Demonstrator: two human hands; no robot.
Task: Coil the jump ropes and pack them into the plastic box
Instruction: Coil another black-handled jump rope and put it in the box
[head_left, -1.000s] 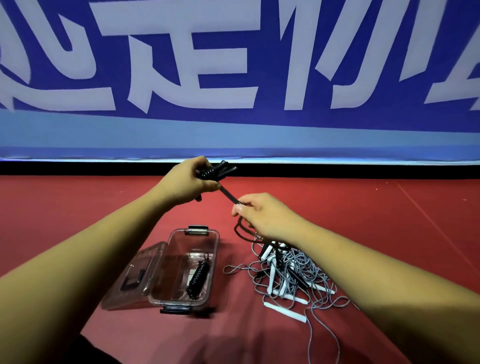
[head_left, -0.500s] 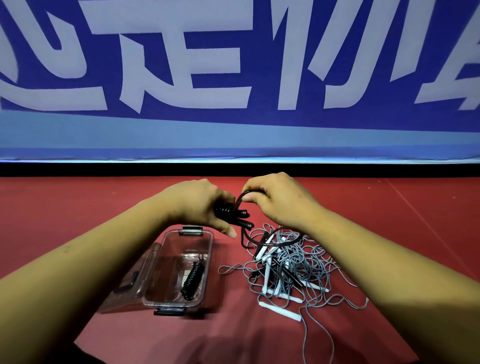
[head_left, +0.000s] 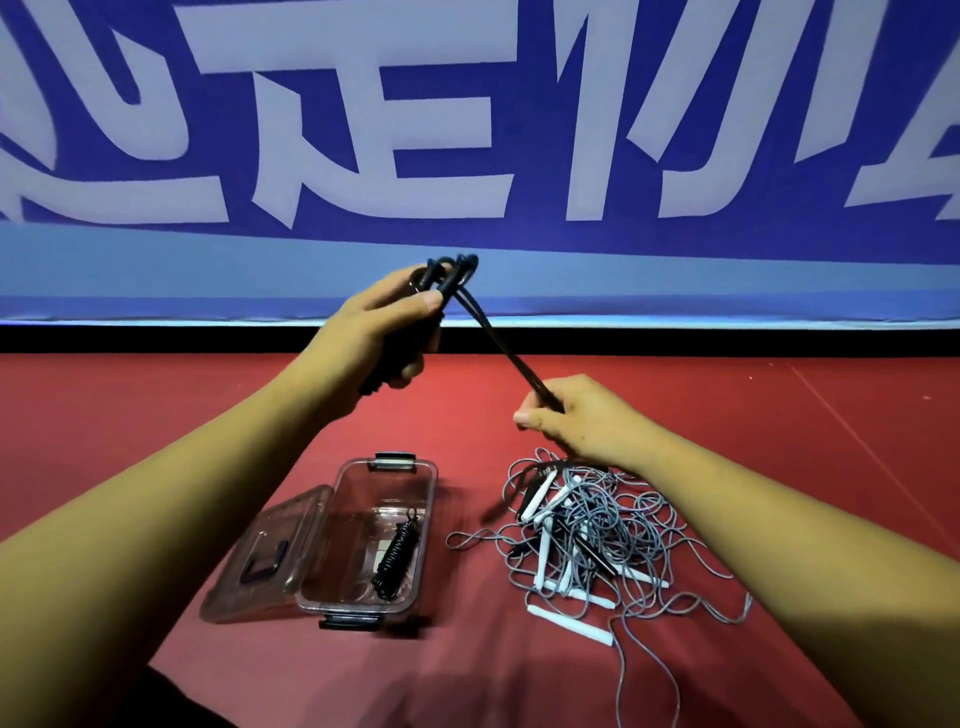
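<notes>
My left hand (head_left: 376, 332) grips the black handles of a black jump rope (head_left: 496, 343), raised above the floor. The rope's cord runs taut down and right to my right hand (head_left: 571, 421), which pinches it. Below my left arm the clear plastic box (head_left: 428, 488) stands open on the red floor, with one coiled black rope (head_left: 397, 553) inside. To the right of the box a tangled pile of grey ropes with white handles (head_left: 587, 540) lies under my right hand.
The box's clear lid (head_left: 260, 566) lies hinged open to the left. A blue banner with large white characters (head_left: 467, 130) stands across the back, above a black strip. Red floor (head_left: 805, 415) stretches to both sides. Loose grey cord trails toward me at the right.
My hands were close together over the pile. Now my left hand has risen with the handles and my right hand has moved down and right, pulling the black cord taut.
</notes>
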